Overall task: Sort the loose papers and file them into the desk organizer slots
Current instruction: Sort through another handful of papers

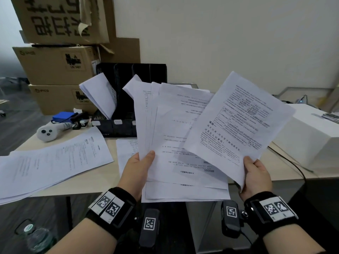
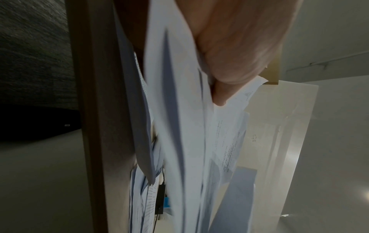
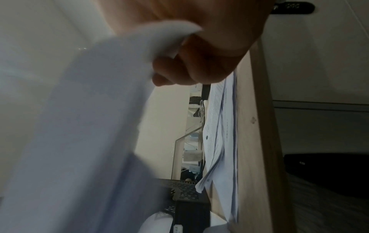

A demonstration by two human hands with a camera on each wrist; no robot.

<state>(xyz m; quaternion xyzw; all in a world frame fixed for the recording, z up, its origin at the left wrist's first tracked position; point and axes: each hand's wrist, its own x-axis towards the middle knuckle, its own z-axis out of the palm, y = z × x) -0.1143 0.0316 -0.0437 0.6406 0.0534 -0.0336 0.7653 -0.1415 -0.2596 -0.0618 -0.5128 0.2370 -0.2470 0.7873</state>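
Observation:
My left hand [image 1: 141, 165] grips a fanned stack of printed papers [image 1: 176, 140] above the desk's front edge, thumb on top. My right hand [image 1: 255, 173] pinches a single printed sheet [image 1: 236, 121] by its lower corner, held tilted to the right of the stack. The black desk organizer [image 1: 126, 99] stands at the back of the desk, with a folded bundle of papers [image 1: 100, 94] leaning in its left slot. In the left wrist view the thumb [image 2: 229, 63] presses on the sheets [image 2: 179, 126]. In the right wrist view curled fingers [image 3: 179, 71] hold the blurred sheet [image 3: 89, 126].
A spread pile of loose papers [image 1: 51, 162] lies on the desk's left side. One more sheet [image 1: 126, 151] lies under the held stack. A white controller [image 1: 48, 132] and blue item [image 1: 63, 116] sit near stacked cardboard boxes [image 1: 55, 65]. A white box [image 1: 311, 136] stands at right.

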